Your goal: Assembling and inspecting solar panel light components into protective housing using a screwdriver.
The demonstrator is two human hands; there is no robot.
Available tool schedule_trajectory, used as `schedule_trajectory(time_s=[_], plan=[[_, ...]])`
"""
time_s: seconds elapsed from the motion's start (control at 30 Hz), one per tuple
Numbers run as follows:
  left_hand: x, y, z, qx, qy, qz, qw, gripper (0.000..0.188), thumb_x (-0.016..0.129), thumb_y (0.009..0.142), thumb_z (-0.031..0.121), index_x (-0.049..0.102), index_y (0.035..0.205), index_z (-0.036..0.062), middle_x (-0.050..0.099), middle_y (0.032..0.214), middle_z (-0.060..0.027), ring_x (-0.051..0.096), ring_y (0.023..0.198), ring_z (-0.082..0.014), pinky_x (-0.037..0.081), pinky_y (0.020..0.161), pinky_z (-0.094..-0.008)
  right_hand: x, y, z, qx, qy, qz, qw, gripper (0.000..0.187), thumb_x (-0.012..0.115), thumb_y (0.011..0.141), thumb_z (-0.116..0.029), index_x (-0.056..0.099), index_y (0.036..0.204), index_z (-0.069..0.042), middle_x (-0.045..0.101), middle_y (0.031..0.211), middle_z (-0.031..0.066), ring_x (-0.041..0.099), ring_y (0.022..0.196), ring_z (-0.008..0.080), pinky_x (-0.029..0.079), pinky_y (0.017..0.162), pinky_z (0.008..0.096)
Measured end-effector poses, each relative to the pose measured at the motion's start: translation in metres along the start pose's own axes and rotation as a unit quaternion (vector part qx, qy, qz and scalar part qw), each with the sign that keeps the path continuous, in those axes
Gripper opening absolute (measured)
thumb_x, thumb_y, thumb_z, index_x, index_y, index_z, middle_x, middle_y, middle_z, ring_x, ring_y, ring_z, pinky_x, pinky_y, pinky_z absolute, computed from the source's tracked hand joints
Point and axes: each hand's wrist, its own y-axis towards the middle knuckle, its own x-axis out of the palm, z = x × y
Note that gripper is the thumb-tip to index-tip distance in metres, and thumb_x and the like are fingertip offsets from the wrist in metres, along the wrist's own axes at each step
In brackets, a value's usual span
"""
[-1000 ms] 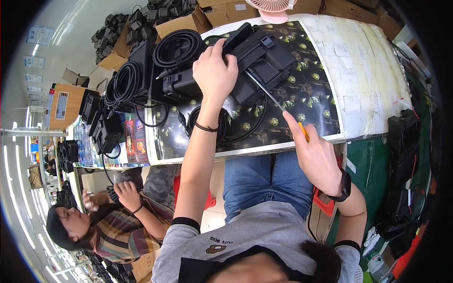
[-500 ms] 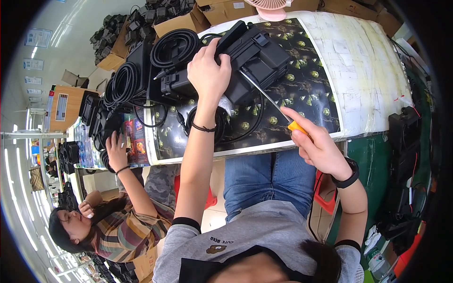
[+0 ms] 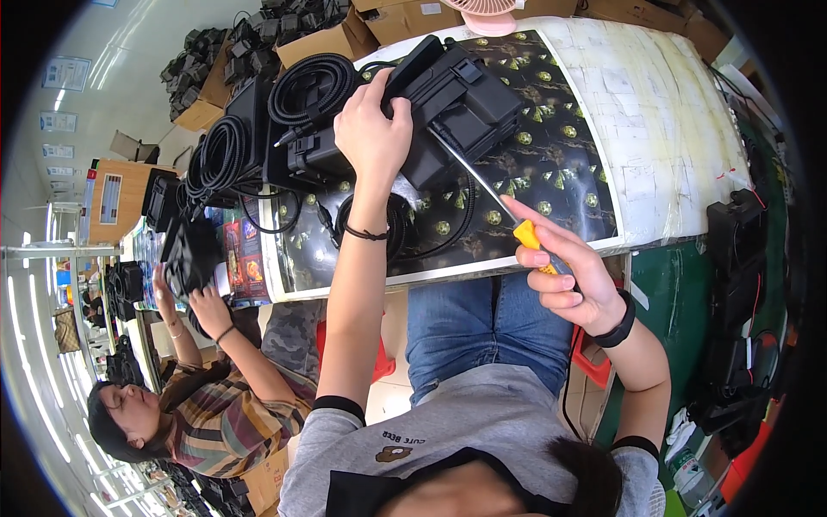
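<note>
A black plastic box with a latch stands on the dark patterned table mat. My left hand is wrapped over a flat black part at the box's left side, its thumb and fingers gripping the edge. In my right hand is a screwdriver with a yellow and grey handle. Its long metal shaft slants up to the left, and the tip meets the box's near face. My index finger lies stretched along the shaft. Whatever the tip touches is too small to make out.
Coiled black corrugated hoses and more black boxes lie left of my left hand. A pink fan stands at the far edge. A co-worker on the left handles a black box. Cardboard boxes stand behind the table.
My right hand has turned about the screwdriver handle, its fingers now curled differently, with more of the handle showing. The co-worker has lifted a black box with both hands.
</note>
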Motion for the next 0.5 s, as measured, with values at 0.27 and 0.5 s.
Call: schedule_trajectory(time_s=[0.27, 0.5], plan=[[0.003, 0.001, 0.001, 0.026, 0.026, 0.007, 0.999, 0.036, 0.058, 0.083, 0.020, 0.069, 0.115, 0.0099, 0.069, 0.090, -0.0086, 0.065, 0.087, -0.0287, 0.046, 0.082, -0.0410, 0.009, -0.001, 0.001, -0.020, -0.019, -0.007, 1.000, 0.057, 0.044, 0.103, -0.011, 0.025, 0.156, -0.019, 0.047, 0.095, 0.0051, 0.040, 0.058, 0.0038, 0.033, 0.040, 0.0146], [0.007, -0.002, 0.003, 0.041, 0.091, 0.040, 0.994, 0.033, 0.057, 0.086, 0.021, 0.069, 0.115, 0.0096, 0.069, 0.091, -0.0073, 0.066, 0.088, -0.0254, 0.045, 0.080, -0.0404, -0.001, 0.001, -0.003, -0.253, -0.595, 0.151, 0.748, 0.068, 0.056, 0.075, 0.014, 0.048, 0.137, -0.012, 0.049, 0.112, 0.0119, 0.060, 0.097, 0.0218, 0.052, 0.089, 0.0345]])
